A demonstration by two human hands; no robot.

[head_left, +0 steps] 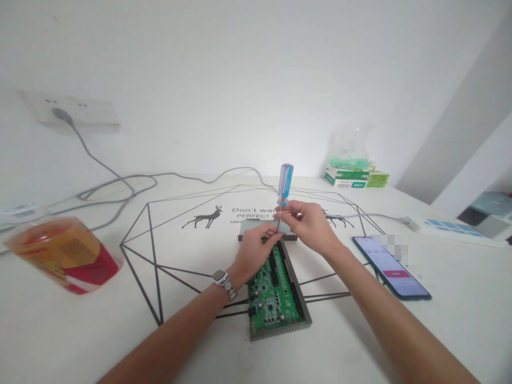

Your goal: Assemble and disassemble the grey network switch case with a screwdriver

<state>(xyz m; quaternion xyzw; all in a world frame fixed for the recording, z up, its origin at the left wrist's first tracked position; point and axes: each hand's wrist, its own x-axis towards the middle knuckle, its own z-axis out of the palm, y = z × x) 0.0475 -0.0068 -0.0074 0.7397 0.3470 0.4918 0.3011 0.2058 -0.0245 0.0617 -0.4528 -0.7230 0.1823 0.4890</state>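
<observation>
A screwdriver (285,184) with a clear and blue handle stands upright over the far end of a green circuit board (276,298) in a grey metal frame. My right hand (306,221) pinches it just below the handle, fingers closed. My left hand (256,248), with a silver watch on the wrist, has its fingertips closed around the lower shaft, close above the board. The screwdriver's tip and any screw there are too small to make out. Behind the hands lies a flat grey metal piece (248,225), partly hidden by my left hand.
A red and yellow cup (66,256) stands at the left. To the right are a lit phone (391,268) and a white power strip (456,230). Small green and white boxes (346,176) sit by the wall. A grey cable (172,174) runs along the table's back.
</observation>
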